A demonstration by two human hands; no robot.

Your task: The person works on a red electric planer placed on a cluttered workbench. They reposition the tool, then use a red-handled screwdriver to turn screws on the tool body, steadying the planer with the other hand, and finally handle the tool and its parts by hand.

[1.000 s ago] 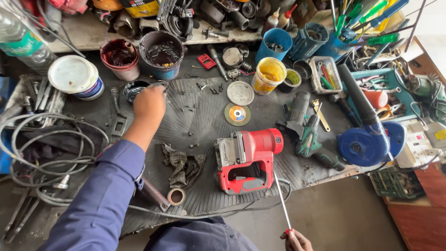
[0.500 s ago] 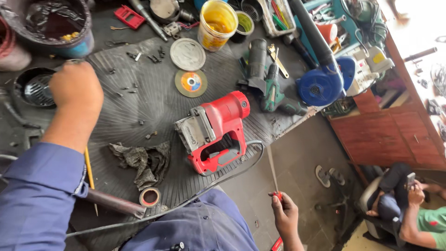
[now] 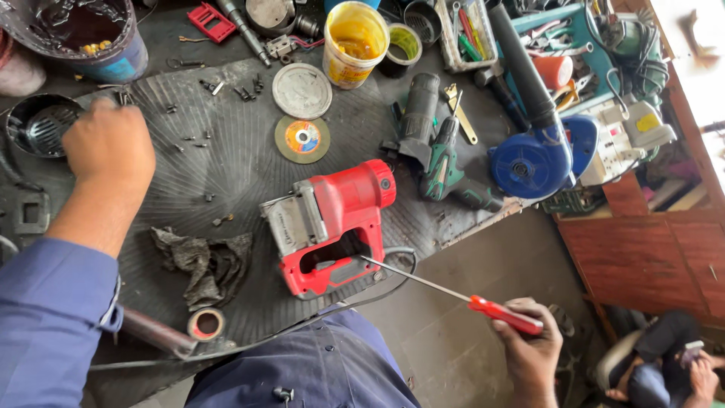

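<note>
Right hand grips screwdriver (plastic-handled, seemingly).

Single head view, looking steeply down on the counter from close above; floor at 5 o'clock, cluttered tools at 12–2 o'clock

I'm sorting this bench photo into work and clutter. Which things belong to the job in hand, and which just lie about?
In hand:
right hand gripping red-handled screwdriver
red power tool
left hand at small screws

Lying about:
yellow bucket
blue blower
green drill
grinding disc
grey rag
</note>
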